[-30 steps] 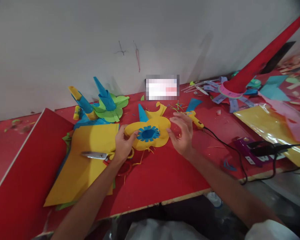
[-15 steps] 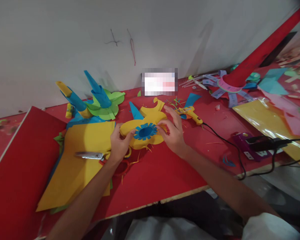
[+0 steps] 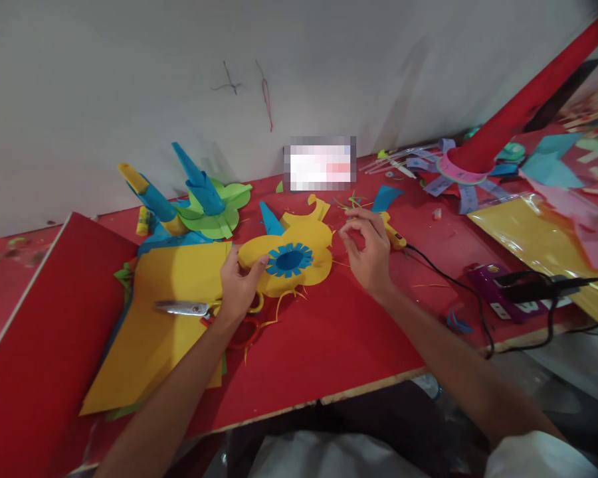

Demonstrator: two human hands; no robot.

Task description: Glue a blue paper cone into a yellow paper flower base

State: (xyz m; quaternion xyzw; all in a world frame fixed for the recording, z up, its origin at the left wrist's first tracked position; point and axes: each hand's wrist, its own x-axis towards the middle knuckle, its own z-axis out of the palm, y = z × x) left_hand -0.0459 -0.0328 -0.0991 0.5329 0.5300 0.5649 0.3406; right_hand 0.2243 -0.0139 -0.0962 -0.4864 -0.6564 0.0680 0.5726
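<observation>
My left hand [image 3: 238,285] grips the left petal of a yellow paper flower [image 3: 306,234], thumb on top. At the flower's middle is a blue paper ring [image 3: 290,261], its edge cut into tabs that fold outward. My right hand [image 3: 367,251] is raised to the right of the flower, apart from it, with thumb and forefinger pinched together. Whether anything is between those fingertips I cannot make out. Behind that hand lies a yellow glue gun [image 3: 395,234], partly hidden. Scissors with yellow handles [image 3: 183,308] rest on yellow paper sheets [image 3: 154,358] beside my left hand.
Red-handled scissors [image 3: 244,332] lie below the flower. Rolled blue and green paper pieces [image 3: 204,199] stand at the back left. A blurred screen [image 3: 320,166] leans on the wall. On the right are a purple box [image 3: 503,292] with black cables and a red cone [image 3: 523,99].
My right hand has let go of the flower's right side and moved right, in front of the glue gun. My left hand keeps its hold on the flower.
</observation>
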